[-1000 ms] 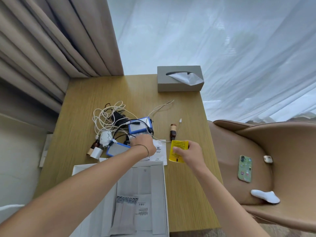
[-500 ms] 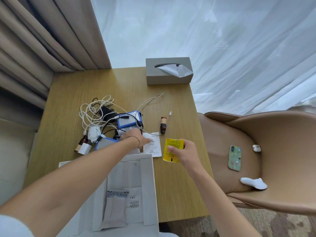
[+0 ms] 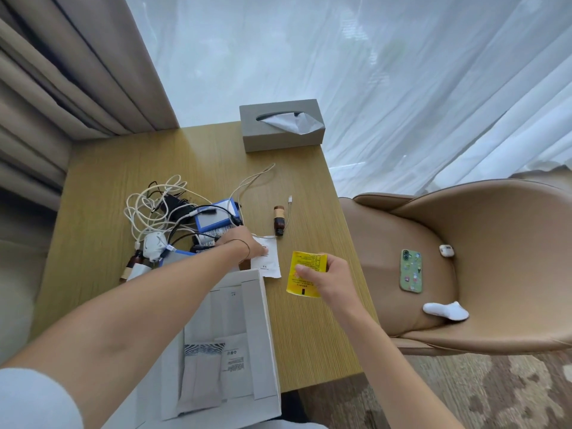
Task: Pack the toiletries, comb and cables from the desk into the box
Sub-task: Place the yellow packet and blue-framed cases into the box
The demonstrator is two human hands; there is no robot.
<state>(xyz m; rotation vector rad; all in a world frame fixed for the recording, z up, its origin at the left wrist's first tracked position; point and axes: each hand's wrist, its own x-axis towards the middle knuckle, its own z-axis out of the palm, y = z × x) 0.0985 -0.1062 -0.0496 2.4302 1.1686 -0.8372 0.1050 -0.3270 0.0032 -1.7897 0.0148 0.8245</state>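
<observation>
My right hand (image 3: 328, 278) holds a yellow sachet (image 3: 305, 277) just above the desk, right of the open white box (image 3: 260, 335). My left hand (image 3: 244, 246) reaches over the box's far edge and rests its fingers on a white sachet (image 3: 267, 258) lying on the desk; whether it grips it I cannot tell. Flat packets (image 3: 201, 376) lie inside the box. A tangle of white and black cables (image 3: 161, 212) with blue-edged cases (image 3: 216, 218) sits at the left. A small brown bottle (image 3: 278, 219) lies beyond the white sachet.
A grey tissue box (image 3: 281, 126) stands at the desk's far edge. More small bottles (image 3: 133, 267) lie left of my forearm. The tan chair (image 3: 464, 274) on the right carries a green phone (image 3: 411, 275), an earbud case (image 3: 446, 250) and a white object (image 3: 445, 311). Curtains hang behind.
My left hand has shifted right from the cable pile onto the white sachet. My right hand has drawn the yellow sachet slightly back toward me.
</observation>
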